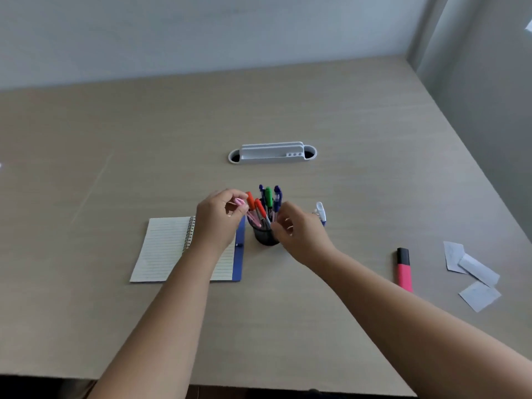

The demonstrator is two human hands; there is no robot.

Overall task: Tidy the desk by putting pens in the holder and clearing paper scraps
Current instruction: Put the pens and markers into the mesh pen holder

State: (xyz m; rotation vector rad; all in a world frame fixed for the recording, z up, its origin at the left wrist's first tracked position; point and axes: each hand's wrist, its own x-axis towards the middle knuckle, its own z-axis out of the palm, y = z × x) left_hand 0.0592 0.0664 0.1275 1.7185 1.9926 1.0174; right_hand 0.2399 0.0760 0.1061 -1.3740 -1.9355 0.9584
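Where both hands meet near mid-table stands the holder (265, 234), a dark round cup, seemingly mesh, bristling with capped pens (268, 197): red, green, blue. Left hand (218, 217), just left of the holder, pinches a pink pen (239, 201) between curled fingers. Right hand (302, 231), touching or nearly touching the holder's right side, fingers loosely curled; whether it grips anything, cannot tell. Lined spiral notebook (164, 249) lies left of the holder. Well right: a pink highlighter (404, 269) with black cap, then three flat pale paper scraps (472, 272). Table (288, 326) is pale wood-grain.
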